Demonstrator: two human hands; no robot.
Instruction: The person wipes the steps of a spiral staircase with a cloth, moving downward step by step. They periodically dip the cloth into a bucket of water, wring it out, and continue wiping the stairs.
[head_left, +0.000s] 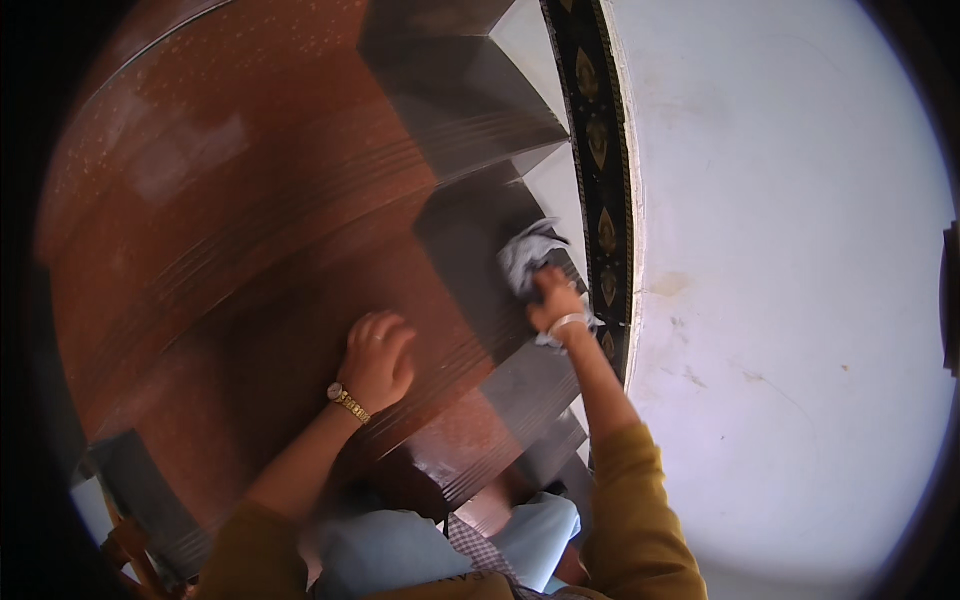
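My right hand (556, 301), with a white bangle at the wrist, grips a crumpled grey-and-white cloth (529, 255). The cloth rests on the dark grey border (469, 247) of a stair, near the wall side; part of it trails under my wrist. Motion blurs the fingers there. My left hand (377, 361) wears a ring and a gold watch (349, 403). Its fingers are loosely bent and hold nothing visible, over the reddish-brown polished stair (300, 289). Whether that palm touches the surface is hidden.
More red stairs (247, 82) with grooved edges rise ahead. A black patterned tile skirting (600, 187) follows the steps along the white wall (765, 225) at right. Brown wooden railing parts (135, 551) show at lower left. My bent knees (397, 544) are close below.
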